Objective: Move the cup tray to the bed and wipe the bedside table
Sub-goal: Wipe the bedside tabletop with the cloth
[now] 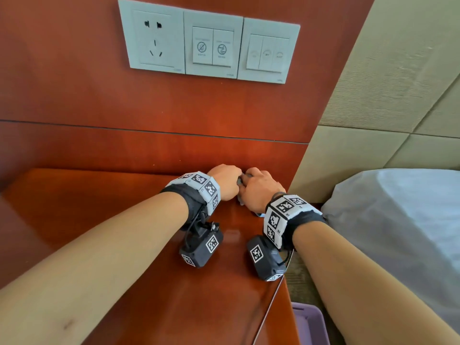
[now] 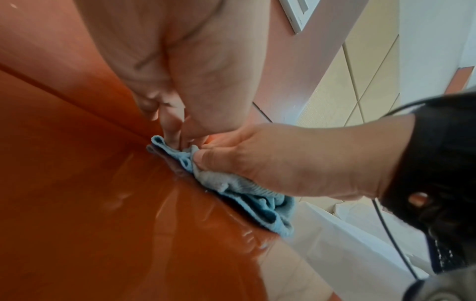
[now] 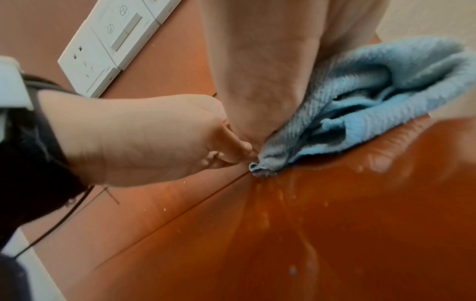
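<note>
Blue cloth (image 2: 231,187) is bunched at the table's (image 1: 124,282) back-right corner, against the wall panel, long axis along the right edge. It is gripped under the right hand (image 1: 258,190); one end is pinched by the left hand (image 1: 225,181). Cup tray not in view.

The cloth (image 3: 360,97) under the fingers (image 2: 175,132) is light blue, with grey-blue ribbed stripes on its outer side. The table top (image 1: 124,245) below the fingers is shiny red-brown wood. The wall panel (image 1: 74,95) past the fingertips is the same red-brown. High above the fingers, the switch plates (image 1: 211,46) are pale grey-white with small dark marks. Each wrist band (image 1: 204,188) behind the fingers is black with white blocks that carry black-and-white square patterns. The bed sheet (image 1: 398,220) is pale blue-grey and the headboard (image 1: 385,83) is beige.
</note>
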Demonstrator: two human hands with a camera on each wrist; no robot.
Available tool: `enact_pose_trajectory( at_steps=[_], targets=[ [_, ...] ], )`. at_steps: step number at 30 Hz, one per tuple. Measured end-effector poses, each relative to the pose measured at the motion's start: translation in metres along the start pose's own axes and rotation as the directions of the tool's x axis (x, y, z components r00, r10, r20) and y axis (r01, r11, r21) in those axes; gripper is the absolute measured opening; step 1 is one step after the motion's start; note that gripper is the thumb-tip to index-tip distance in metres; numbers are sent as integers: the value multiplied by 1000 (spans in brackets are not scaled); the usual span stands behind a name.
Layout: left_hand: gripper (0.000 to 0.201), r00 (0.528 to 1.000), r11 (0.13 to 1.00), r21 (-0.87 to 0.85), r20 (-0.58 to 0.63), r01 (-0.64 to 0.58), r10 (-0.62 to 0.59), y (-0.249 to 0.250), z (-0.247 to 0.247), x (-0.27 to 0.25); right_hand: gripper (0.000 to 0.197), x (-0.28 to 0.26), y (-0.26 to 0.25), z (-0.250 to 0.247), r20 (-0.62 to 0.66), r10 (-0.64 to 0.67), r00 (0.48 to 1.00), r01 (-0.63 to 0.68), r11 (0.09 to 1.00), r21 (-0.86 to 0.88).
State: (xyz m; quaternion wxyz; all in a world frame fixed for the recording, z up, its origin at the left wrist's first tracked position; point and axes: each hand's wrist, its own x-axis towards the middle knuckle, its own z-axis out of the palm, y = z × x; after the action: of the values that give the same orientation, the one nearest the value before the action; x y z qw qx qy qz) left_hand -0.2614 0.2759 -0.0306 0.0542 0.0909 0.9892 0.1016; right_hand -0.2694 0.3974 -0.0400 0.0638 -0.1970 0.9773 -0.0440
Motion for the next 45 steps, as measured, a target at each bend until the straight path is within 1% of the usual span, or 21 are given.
enact_pose_trajectory(
  at_steps=[2,3,5,9,13,16,17,18,20,22,25,27,29,31,34,37,38,41,43,45],
  targets=[
    [24,1000,1000,14,5,11,-11,5,-1,5,39,5,7,1,-7,-9,1000,10,999,52],
    [24,1000,1000,8,5,21,-21,6,-1,7,39,7,9,0,11,-14,1000,13,998,61],
    [22,999,999,-5,9,34,-34,8,-2,10,43,10,13,-3,53,-30,998,27,998,50],
    [22,999,999,-29,18,32,-32,14,-2,12,45,10,20,-7,48,-45,998,44,999,19],
    [33,999,998,-58,33,-16,18,26,6,14,43,10,32,-8,75,36,997,-38,999,15],
    [43,997,985,-165,35,-56,63,47,14,11,37,-3,44,-13,116,103,988,-94,992,-78],
    [41,995,983,-170,55,-75,86,57,17,8,35,-10,49,-12,134,125,983,-108,987,-122],
    [36,991,983,-154,83,-95,108,70,21,6,33,-18,57,-6,156,146,977,-123,981,-151],
    [24,978,984,-126,150,-129,148,95,27,2,30,-35,76,8,196,213,957,-188,972,-140],
    [22,968,979,-125,175,-159,180,113,32,-2,30,-51,90,14,164,260,952,-250,965,-80],
    [27,971,980,-121,159,-161,179,127,28,-11,34,-74,97,-3,91,291,952,-288,956,-48],
    [34,978,984,-111,141,-138,153,129,22,-20,37,-88,89,-21,26,264,964,-263,963,-61],
    [37,986,990,-102,125,-99,111,126,15,-34,35,-99,76,-34,-12,238,971,-238,970,-45],
    [32,993,994,-78,82,-73,79,114,6,-52,30,-108,62,-40,-39,222,974,-223,975,-7],
    [32,999,996,-79,12,-44,45,89,-7,-88,32,-129,33,-42,-54,206,977,-204,978,37],
    [21,998,997,-62,-54,-39,36,65,-22,-132,35,-155,-3,-46,-95,153,984,-150,988,39],
    [23,997,998,-57,-69,-36,32,58,-27,-147,35,-164,-15,-47,-108,134,985,-130,990,47],
    [38,993,999,-42,-116,9,-14,36,-43,-196,34,-189,-51,-52,-141,88,986,-80,995,66],
    [42,988,999,-34,-148,39,-43,21,-52,-230,27,-205,-74,-52,-165,67,984,-49,992,113],
    [42,982,998,11,-182,62,-59,8,-60,-264,22,-220,-96,-51,-185,42,982,-14,988,152]
  ],
)
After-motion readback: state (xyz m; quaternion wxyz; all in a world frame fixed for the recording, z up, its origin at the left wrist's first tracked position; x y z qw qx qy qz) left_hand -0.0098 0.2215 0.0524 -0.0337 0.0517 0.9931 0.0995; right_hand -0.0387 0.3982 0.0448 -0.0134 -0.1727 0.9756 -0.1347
